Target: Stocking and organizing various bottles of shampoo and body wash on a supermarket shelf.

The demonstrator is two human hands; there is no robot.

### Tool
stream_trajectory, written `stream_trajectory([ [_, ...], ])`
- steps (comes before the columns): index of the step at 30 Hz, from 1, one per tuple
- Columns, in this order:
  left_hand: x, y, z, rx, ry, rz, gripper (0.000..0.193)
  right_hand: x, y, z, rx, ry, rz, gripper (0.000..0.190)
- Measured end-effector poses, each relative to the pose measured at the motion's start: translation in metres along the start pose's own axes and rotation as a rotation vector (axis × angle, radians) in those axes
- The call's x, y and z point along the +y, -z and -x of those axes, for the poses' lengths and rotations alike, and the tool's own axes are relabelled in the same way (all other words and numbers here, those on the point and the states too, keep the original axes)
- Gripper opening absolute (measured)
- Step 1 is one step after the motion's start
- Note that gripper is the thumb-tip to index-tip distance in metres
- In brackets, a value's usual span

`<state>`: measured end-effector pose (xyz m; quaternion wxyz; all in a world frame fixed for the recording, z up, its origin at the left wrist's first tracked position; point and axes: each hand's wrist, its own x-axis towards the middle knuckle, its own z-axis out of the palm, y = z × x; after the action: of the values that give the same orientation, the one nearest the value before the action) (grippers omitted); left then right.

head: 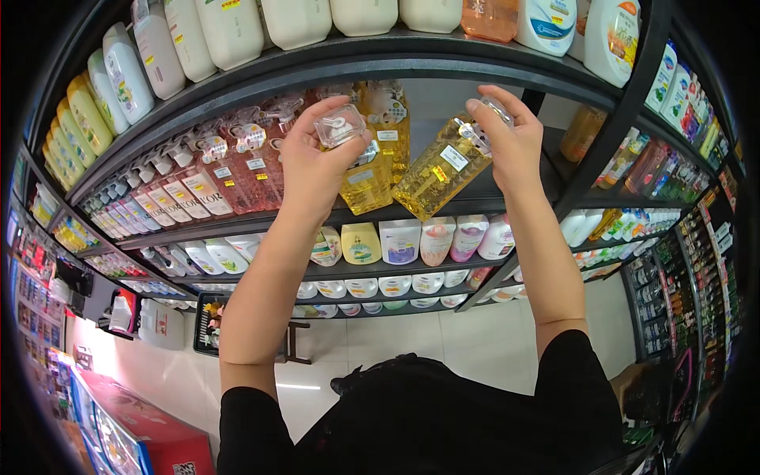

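My left hand (317, 157) grips the clear cap and neck of a yellow pump bottle (367, 184), which stands nearly upright at the shelf's front. By its clear top, my right hand (510, 133) holds a second yellow bottle (442, 169), tilted with its base toward the left. Both bottles have textured, see-through walls, pale labels and small yellow price stickers. Behind the left bottle stand more yellow bottles (389, 127). Pink bottles (255, 172) of like shape are lined up left of my left hand. The black shelf (475, 205) runs under both bottles.
An upper shelf (356, 56) carries large white bottles (297, 21) just above my hands. A black upright (599, 136) rises to the right. Lower shelves hold pouches (399, 242) and tubs. A black basket (205, 326) stands low at the left, near a white jug (161, 323).
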<state>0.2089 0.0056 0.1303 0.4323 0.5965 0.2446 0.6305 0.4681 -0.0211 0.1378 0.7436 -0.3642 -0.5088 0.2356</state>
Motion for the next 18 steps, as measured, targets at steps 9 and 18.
stream_trajectory([
  [9,-0.020,-0.012,-0.021,0.007,0.053,-0.109,0.055,0.024,-0.019,-0.032,-0.190,-0.026,0.097,0.035],
  [18,-0.040,-0.013,-0.028,0.040,-0.128,-0.257,0.056,0.035,-0.044,-0.030,-0.414,-0.008,0.259,0.054],
])
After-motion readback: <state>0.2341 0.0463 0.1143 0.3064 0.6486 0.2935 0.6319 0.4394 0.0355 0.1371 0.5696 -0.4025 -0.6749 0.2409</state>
